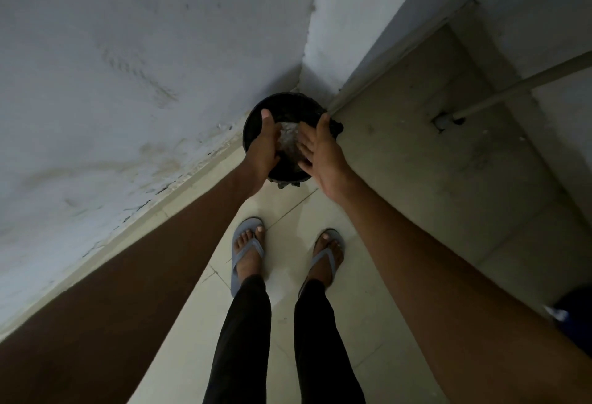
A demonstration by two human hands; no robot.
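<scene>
Two hands over black bucket [288, 103] in corner of walls [128, 67], pale crumpled stuff [288, 138] inside: left hand [264, 144] on left rim, grip unclear; right hand [322, 155] spread wide. Walls close behind, tiled floor [288, 217] open.

We log: stained whitish wall [128, 51], paint cracked above skirting [179, 184]; pale tiled floor [400, 185]; white pipe [528, 83] at right; light dim.

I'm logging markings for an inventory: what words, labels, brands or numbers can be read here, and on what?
No text can be read.
The black bucket shows no label or print.
The grey slippers show no brand.
The dark blue thing at the right edge has a white patch, too blurred to read.
The wall bears only stains and cracks.
</scene>
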